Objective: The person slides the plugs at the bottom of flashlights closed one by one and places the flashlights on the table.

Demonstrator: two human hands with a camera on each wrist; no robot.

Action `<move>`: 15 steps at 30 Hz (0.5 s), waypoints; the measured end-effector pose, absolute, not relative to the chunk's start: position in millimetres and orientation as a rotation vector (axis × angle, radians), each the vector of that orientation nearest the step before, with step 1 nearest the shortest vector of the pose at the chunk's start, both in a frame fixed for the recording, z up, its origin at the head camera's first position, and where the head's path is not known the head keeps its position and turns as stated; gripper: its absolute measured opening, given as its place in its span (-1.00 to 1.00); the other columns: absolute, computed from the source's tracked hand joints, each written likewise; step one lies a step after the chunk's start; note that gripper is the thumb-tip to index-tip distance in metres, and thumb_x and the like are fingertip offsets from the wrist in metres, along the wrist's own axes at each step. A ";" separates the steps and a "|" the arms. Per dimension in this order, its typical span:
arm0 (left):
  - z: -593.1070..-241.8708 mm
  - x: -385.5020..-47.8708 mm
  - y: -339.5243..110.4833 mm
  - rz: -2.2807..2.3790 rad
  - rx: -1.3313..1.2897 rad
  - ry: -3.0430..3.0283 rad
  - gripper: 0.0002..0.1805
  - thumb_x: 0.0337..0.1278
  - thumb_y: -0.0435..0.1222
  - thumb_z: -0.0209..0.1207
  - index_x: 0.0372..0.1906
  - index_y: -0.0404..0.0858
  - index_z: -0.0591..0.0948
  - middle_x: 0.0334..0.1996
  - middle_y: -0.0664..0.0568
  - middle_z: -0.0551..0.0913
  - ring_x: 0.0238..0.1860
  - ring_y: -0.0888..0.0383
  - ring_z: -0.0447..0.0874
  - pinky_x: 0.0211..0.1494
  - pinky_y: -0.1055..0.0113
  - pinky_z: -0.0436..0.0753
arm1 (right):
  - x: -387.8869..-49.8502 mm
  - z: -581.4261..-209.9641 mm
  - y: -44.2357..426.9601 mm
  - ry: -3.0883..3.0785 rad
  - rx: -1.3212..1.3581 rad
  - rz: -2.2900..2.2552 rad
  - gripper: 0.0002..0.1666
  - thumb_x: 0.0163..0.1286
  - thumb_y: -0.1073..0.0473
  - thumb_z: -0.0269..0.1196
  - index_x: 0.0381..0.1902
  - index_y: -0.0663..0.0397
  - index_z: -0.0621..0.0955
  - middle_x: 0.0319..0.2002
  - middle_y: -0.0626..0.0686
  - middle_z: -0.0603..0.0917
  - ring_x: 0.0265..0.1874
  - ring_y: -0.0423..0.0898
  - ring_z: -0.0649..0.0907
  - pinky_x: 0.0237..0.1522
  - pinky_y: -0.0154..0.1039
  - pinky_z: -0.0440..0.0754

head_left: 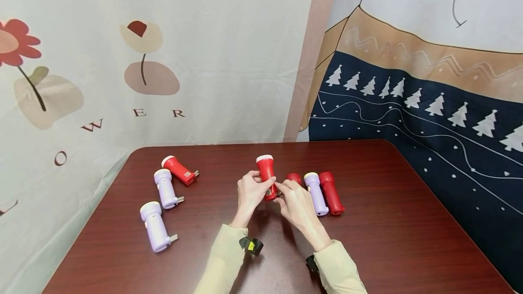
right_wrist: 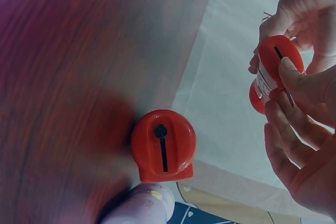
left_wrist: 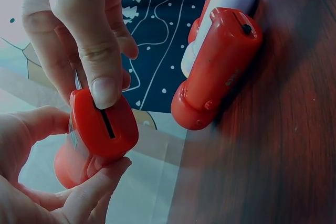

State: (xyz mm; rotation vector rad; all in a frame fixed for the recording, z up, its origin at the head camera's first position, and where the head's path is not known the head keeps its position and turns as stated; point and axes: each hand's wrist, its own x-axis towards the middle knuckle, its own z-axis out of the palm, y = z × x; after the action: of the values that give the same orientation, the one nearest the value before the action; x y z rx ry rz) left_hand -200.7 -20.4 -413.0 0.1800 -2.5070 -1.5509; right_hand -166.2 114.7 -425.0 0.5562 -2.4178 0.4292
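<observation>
A red flashlight with a white rim [head_left: 265, 166] is gripped by the left hand [head_left: 250, 190], its lens end pointing away. The right hand [head_left: 299, 204] pinches its near end. In the left wrist view, the left fingers [left_wrist: 86, 195] hold both sides of the red body [left_wrist: 125, 129], and the right thumb [left_wrist: 105, 88] rests by the black slot. In the right wrist view a metal prong [right_wrist: 288, 97] juts out beside the fingers of the right hand [right_wrist: 304, 148].
Right of the hands lie a partly hidden red flashlight [head_left: 293, 177], a lilac one [head_left: 315, 194] and another red one [head_left: 332, 193]. At the left of the brown table [head_left: 392, 239] are a red flashlight [head_left: 178, 169] and two lilac ones [head_left: 165, 188], [head_left: 155, 226] with prongs out.
</observation>
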 end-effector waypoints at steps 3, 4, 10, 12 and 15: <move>-412.0 -199.9 -20.1 -1.547 0.174 -2.509 -0.52 -0.11 -0.09 0.37 -0.13 -0.35 0.63 -0.35 -0.17 0.76 -0.30 -0.02 0.74 -0.23 0.17 0.66 | -166.1 -425.2 114.8 -2.415 0.556 0.425 -0.56 -0.06 0.27 0.47 -0.13 0.10 0.70 -0.42 -0.08 0.62 -0.46 -0.16 0.59 -0.47 -0.31 0.56; -411.6 -199.7 -20.2 -1.550 0.175 -2.510 -0.52 -0.11 -0.09 0.37 -0.13 -0.35 0.63 -0.34 -0.18 0.76 -0.30 -0.02 0.74 -0.23 0.17 0.67 | -166.1 -425.2 114.7 -2.414 0.556 0.423 -0.56 -0.06 0.27 0.47 -0.13 0.10 0.70 -0.43 -0.08 0.62 -0.46 -0.16 0.59 -0.47 -0.31 0.56; -411.0 -200.3 -21.0 -1.559 0.181 -2.511 -0.52 -0.11 -0.09 0.37 -0.12 -0.35 0.63 -0.33 -0.17 0.76 -0.29 -0.01 0.74 -0.22 0.18 0.67 | -166.1 -424.7 113.9 -2.412 0.555 0.409 -0.57 -0.06 0.27 0.47 -0.13 0.10 0.70 -0.43 -0.07 0.61 -0.47 -0.17 0.58 -0.49 -0.32 0.55; -411.0 -200.5 -21.3 -1.554 0.179 -2.511 -0.52 -0.11 -0.09 0.37 -0.12 -0.35 0.63 -0.34 -0.17 0.76 -0.29 -0.01 0.74 -0.22 0.18 0.67 | -166.1 -424.5 113.5 -2.413 0.553 0.405 -0.57 -0.06 0.28 0.46 -0.14 0.10 0.70 -0.43 -0.07 0.61 -0.47 -0.17 0.57 -0.49 -0.33 0.55; -410.2 -199.8 -21.3 -1.550 0.175 -2.507 -0.52 -0.11 -0.09 0.37 -0.13 -0.35 0.63 -0.34 -0.17 0.76 -0.30 -0.01 0.74 -0.22 0.17 0.66 | -166.0 -424.3 113.0 -2.412 0.551 0.397 -0.57 -0.07 0.28 0.46 -0.14 0.11 0.70 -0.43 -0.07 0.61 -0.47 -0.16 0.57 -0.50 -0.32 0.55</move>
State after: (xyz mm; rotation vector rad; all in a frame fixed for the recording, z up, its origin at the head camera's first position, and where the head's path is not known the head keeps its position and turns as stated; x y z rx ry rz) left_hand -199.8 -21.3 -410.2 0.1752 -2.5066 -1.5496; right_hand -166.0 113.0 -424.3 0.5506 -2.4116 0.3970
